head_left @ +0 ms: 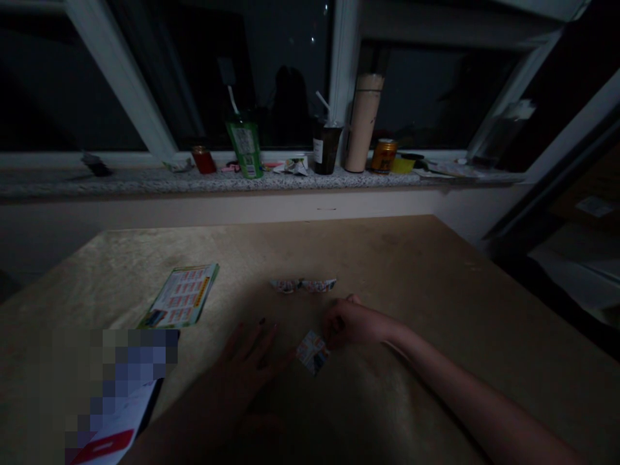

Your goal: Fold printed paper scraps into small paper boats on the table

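Observation:
The scene is dim. My left hand [249, 355] lies flat on the wooden table [436, 290], fingers stretched out and apart, holding nothing. Just right of its fingertips sits a small folded piece of printed paper [312, 352]. My right hand [346, 321] is curled, and its fingers pinch the upper right corner of that folded paper. Beyond both hands, two small folded paper shapes [303, 285] lie side by side on the table.
A printed leaflet [180, 295] lies at the left, with more papers [116, 426] at the near left edge. The window sill [145, 181] carries a green bottle [245, 147], a dark cup [325, 147], a tall tumbler [362, 123], and cans [384, 155].

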A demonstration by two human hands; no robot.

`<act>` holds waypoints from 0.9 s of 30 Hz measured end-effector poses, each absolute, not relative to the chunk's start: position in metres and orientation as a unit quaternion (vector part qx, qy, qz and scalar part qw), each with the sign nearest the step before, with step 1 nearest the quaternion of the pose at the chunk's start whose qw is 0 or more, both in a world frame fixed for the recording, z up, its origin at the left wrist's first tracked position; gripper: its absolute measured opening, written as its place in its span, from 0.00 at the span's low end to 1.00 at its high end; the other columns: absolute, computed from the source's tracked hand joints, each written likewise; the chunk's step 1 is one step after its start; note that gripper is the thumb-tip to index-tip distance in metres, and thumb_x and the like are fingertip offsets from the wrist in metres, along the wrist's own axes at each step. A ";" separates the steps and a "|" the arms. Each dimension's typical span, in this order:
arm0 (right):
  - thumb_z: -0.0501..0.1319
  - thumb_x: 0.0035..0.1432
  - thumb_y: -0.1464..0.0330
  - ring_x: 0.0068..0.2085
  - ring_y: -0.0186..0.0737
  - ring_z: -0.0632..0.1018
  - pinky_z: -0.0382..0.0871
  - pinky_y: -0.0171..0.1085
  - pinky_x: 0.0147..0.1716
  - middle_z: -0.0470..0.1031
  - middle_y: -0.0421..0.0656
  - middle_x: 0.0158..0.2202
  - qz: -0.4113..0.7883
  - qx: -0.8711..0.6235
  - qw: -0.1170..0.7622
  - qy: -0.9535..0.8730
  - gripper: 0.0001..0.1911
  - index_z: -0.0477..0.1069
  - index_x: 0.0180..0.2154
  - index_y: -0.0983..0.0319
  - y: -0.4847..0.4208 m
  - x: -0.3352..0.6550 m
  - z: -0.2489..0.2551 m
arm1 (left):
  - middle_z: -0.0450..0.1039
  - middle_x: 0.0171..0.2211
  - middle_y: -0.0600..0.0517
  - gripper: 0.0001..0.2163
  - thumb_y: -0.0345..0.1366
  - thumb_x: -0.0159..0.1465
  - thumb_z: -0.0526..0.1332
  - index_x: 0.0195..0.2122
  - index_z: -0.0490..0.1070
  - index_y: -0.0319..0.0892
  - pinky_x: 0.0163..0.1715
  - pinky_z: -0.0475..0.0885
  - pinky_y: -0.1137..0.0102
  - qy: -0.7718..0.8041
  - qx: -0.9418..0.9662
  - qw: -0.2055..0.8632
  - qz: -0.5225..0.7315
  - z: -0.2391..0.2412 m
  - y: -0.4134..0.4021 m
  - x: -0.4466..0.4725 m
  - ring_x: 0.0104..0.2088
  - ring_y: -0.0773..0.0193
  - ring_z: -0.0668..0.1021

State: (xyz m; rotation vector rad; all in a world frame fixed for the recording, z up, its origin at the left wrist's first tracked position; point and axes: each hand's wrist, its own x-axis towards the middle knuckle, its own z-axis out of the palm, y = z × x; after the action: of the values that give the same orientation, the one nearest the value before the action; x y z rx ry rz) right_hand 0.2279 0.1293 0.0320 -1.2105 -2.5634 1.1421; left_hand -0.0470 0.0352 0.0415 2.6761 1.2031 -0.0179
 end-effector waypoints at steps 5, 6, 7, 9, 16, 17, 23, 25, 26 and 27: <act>0.69 0.46 0.67 0.31 0.38 0.75 0.49 0.47 0.50 0.75 0.35 0.26 0.378 -0.399 0.041 -0.835 0.06 0.77 0.29 0.61 0.130 0.228 0.032 | 0.43 0.67 0.44 0.42 0.56 0.53 0.67 0.65 0.48 0.58 0.57 0.42 0.39 0.419 0.907 0.041 0.006 0.026 0.028 -0.043 0.64 0.38 0.49; 0.69 0.46 0.67 0.32 0.38 0.75 0.48 0.47 0.50 0.75 0.35 0.26 0.379 -0.399 0.042 -0.834 0.06 0.77 0.29 0.61 0.130 0.228 0.031 | 0.44 0.66 0.44 0.42 0.56 0.52 0.68 0.65 0.50 0.57 0.57 0.42 0.39 0.424 0.905 0.034 0.011 0.024 0.026 -0.040 0.63 0.37 0.50; 0.69 0.46 0.67 0.32 0.37 0.75 0.48 0.47 0.50 0.75 0.35 0.26 0.380 -0.398 0.043 -0.834 0.06 0.77 0.30 0.61 0.130 0.228 0.031 | 0.44 0.66 0.44 0.42 0.56 0.51 0.68 0.64 0.52 0.56 0.57 0.42 0.40 0.438 0.899 0.026 0.015 0.023 0.023 -0.037 0.63 0.37 0.51; 0.70 0.46 0.67 0.31 0.37 0.74 0.47 0.47 0.51 0.75 0.35 0.26 0.381 -0.395 0.045 -0.835 0.06 0.77 0.30 0.61 0.130 0.228 0.029 | 0.43 0.66 0.43 0.42 0.54 0.51 0.69 0.64 0.54 0.54 0.58 0.44 0.41 0.460 0.888 0.009 0.019 0.022 0.018 -0.031 0.64 0.37 0.50; 0.70 0.45 0.66 0.31 0.36 0.74 0.47 0.46 0.50 0.74 0.34 0.25 0.383 -0.397 0.050 -0.833 0.07 0.77 0.29 0.61 0.131 0.228 0.029 | 0.51 0.64 0.41 0.40 0.53 0.49 0.69 0.62 0.60 0.50 0.56 0.51 0.39 0.476 0.879 0.020 -0.002 0.028 0.012 -0.029 0.62 0.34 0.54; 0.71 0.45 0.66 0.31 0.36 0.74 0.47 0.47 0.50 0.74 0.34 0.25 0.384 -0.398 0.050 -0.832 0.07 0.77 0.29 0.61 0.131 0.228 0.029 | 0.51 0.64 0.42 0.40 0.53 0.49 0.69 0.62 0.60 0.50 0.56 0.51 0.39 0.475 0.880 0.020 0.000 0.029 0.013 -0.029 0.62 0.34 0.54; 0.70 0.44 0.67 0.31 0.36 0.74 0.47 0.48 0.49 0.74 0.34 0.25 0.378 -0.401 0.052 -0.833 0.07 0.76 0.28 0.61 0.130 0.228 0.028 | 0.64 0.58 0.45 0.23 0.47 0.62 0.61 0.56 0.67 0.45 0.58 0.54 0.48 0.481 0.874 0.035 0.057 0.038 0.028 -0.016 0.58 0.44 0.65; 0.70 0.44 0.68 0.32 0.37 0.73 0.48 0.47 0.48 0.74 0.35 0.26 0.373 -0.398 0.057 -0.836 0.07 0.76 0.29 0.61 0.129 0.228 0.029 | 0.69 0.54 0.47 0.17 0.44 0.64 0.59 0.52 0.69 0.45 0.55 0.61 0.52 0.501 0.859 0.066 0.085 0.041 0.034 -0.008 0.53 0.49 0.69; 0.69 0.44 0.68 0.32 0.37 0.73 0.48 0.47 0.48 0.74 0.35 0.26 0.368 -0.396 0.062 -0.839 0.07 0.76 0.29 0.61 0.128 0.228 0.029 | 0.69 0.52 0.47 0.15 0.42 0.63 0.59 0.50 0.70 0.45 0.53 0.63 0.54 0.510 0.851 0.082 0.095 0.040 0.037 -0.004 0.52 0.50 0.70; 0.69 0.45 0.69 0.32 0.37 0.73 0.49 0.46 0.48 0.74 0.35 0.26 0.363 -0.395 0.067 -0.841 0.06 0.76 0.29 0.61 0.126 0.228 0.030 | 0.70 0.51 0.47 0.14 0.40 0.63 0.59 0.48 0.70 0.44 0.51 0.65 0.55 0.517 0.844 0.097 0.106 0.039 0.039 -0.001 0.50 0.50 0.71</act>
State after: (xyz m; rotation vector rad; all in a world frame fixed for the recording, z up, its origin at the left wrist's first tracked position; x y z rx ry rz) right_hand 0.2282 0.1265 0.0299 -1.1912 -2.5352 1.0939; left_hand -0.0011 0.0386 0.0394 2.4996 1.5308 0.3154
